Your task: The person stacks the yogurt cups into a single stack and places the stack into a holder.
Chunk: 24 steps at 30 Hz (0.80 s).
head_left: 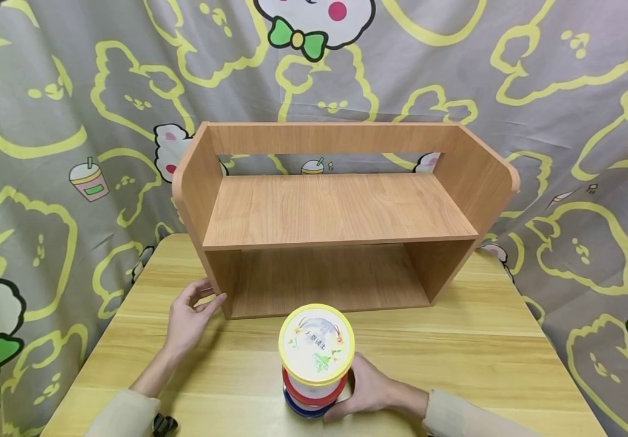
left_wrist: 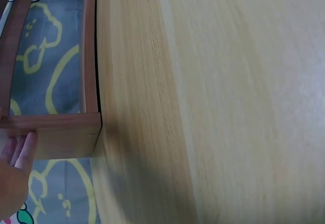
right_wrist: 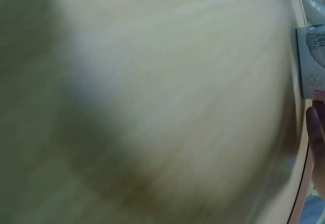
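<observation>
Right hand wrapped low around the stacked tubs, left hand loose-fingered steadying the shelf corner at ten o'clock — lifting straight, keeping stack upright.

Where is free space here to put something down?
Both levels of the wooden shelf look bare, and the table right of the stacked tubs. Crowded: the front, where the right hand grips the tubs and the left hand touches the shelf corner.

lower tubs of the stack mostly hidden beneath the top one; right-wrist view blurred
</observation>
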Available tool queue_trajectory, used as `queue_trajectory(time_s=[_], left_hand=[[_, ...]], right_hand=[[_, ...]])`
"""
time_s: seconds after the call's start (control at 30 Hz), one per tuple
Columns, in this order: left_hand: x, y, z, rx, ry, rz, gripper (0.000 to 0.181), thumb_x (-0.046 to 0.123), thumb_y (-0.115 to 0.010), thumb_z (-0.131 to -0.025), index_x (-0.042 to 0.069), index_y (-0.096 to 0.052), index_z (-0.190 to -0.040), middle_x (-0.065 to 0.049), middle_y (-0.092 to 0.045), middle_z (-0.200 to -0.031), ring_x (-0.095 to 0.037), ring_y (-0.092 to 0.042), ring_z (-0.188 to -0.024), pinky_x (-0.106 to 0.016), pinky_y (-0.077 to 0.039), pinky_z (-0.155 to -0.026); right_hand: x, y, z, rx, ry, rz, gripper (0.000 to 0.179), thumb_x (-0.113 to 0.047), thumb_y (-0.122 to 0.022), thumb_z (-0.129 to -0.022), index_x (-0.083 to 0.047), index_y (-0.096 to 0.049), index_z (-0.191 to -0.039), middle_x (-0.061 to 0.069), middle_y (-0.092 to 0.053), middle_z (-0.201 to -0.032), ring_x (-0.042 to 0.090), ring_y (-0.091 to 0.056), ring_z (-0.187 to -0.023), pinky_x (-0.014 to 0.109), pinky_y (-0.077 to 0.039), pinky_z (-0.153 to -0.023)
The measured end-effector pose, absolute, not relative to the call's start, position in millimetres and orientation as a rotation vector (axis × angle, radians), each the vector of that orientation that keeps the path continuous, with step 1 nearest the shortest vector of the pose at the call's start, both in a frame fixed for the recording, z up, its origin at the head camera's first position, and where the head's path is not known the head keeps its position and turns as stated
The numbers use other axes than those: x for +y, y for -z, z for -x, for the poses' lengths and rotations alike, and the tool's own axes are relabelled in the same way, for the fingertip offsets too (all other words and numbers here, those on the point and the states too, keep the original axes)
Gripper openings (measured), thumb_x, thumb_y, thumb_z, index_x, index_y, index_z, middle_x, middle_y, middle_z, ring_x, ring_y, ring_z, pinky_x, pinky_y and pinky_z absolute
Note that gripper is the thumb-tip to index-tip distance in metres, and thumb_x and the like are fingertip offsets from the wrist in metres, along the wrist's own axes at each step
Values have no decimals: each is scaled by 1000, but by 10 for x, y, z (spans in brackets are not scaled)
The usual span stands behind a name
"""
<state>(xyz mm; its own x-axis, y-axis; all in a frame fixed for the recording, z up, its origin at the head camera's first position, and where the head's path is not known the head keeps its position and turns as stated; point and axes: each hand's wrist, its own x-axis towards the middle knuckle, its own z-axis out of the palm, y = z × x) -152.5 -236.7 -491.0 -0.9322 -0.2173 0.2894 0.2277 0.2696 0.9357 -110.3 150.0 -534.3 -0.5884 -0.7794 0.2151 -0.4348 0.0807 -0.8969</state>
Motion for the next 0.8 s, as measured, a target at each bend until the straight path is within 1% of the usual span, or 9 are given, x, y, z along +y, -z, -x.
queue_trajectory(time_s=[0.1, 0.2, 0.27, 0.3, 0.4, 0.47, 0.53, 0.63, 0.8], left_hand=[[-2369, 4908, 1520, -2186, 1711, 13, 37, -1, -79, -91, -4, -67, -126, 16, -72, -110, 10, -68, -101, -13, -62, -84], [-2369, 4904, 1516, -2187, 1715, 11, 37, -1, -79, -91, -4, -67, -126, 20, -71, -109, 10, -68, -101, -13, -61, -84], [-2368, 4901, 1513, -2190, 1715, 5, 37, -1, -79, -91, -4, -67, -126, 16, -72, -110, 10, -68, -101, -13, -61, -84], [-2367, 4900, 1512, -2193, 1714, 2, 37, 0, -79, -91, -4, -67, -126, 11, -73, -112, 10, -68, -101, -12, -61, -84], [-2365, 4895, 1510, -2205, 1704, -5, 38, 1, -79, -92, -4, -67, -127, -7, -74, -118, 10, -67, -101, -12, -61, -84], [-2363, 4896, 1507, -2212, 1700, -8, 38, 1, -79, -92, -4, -66, -127, -19, -73, -122, 11, -67, -101, -11, -60, -83], [-2362, 4895, 1504, -2215, 1698, -8, 38, 1, -79, -92, -4, -66, -127, -26, -70, -125, 11, -67, -101, -11, -60, -83], [-2363, 4893, 1502, -2221, 1696, -4, 38, 1, -78, -93, -4, -66, -128, -30, -69, -127, 11, -66, -102, -10, -60, -83], [-2363, 4889, 1503, -2224, 1696, 1, 38, 0, -77, -93, -5, -65, -128, -30, -69, -127, 12, -66, -101, -10, -60, -84]], right_hand=[[1529, 5324, 1098, 2048, 1513, 1200, 86, -25, -96, -78, -23, -49, -150, -3, -65, -146, 15, -58, -139, 28, -34, -128], [1556, 5305, 1098, 2039, 1514, 1211, 85, -24, -95, -79, -21, -50, -150, -1, -65, -146, 16, -59, -138, 30, -36, -127], [1576, 5288, 1096, 2046, 1513, 1202, 85, -25, -95, -79, -22, -50, -150, -2, -66, -145, 16, -60, -137, 30, -37, -126], [1587, 5280, 1095, 2047, 1517, 1194, 85, -24, -95, -78, -22, -49, -150, -2, -66, -145, 16, -60, -137, 29, -37, -126], [1621, 5242, 1092, 2068, 1520, 1176, 88, -24, -96, -78, -21, -47, -151, -1, -65, -146, 15, -60, -137, 29, -36, -126], [1645, 5205, 1089, 2086, 1519, 1160, 89, -24, -96, -78, -21, -46, -152, -1, -64, -147, 15, -59, -138, 28, -35, -126], [1667, 5163, 1093, 2104, 1518, 1148, 91, -24, -96, -78, -21, -45, -153, -1, -64, -148, 16, -58, -139, 29, -33, -127], [1706, 5094, 1103, 2147, 1509, 1135, 90, -24, -96, -77, -22, -46, -152, -1, -64, -146, 14, -58, -138, 30, -34, -127], [1769, 4970, 1130, 2214, 1511, 1138, 90, -23, -97, -75, -21, -47, -150, 1, -65, -143, 12, -59, -135, 32, -36, -125]])
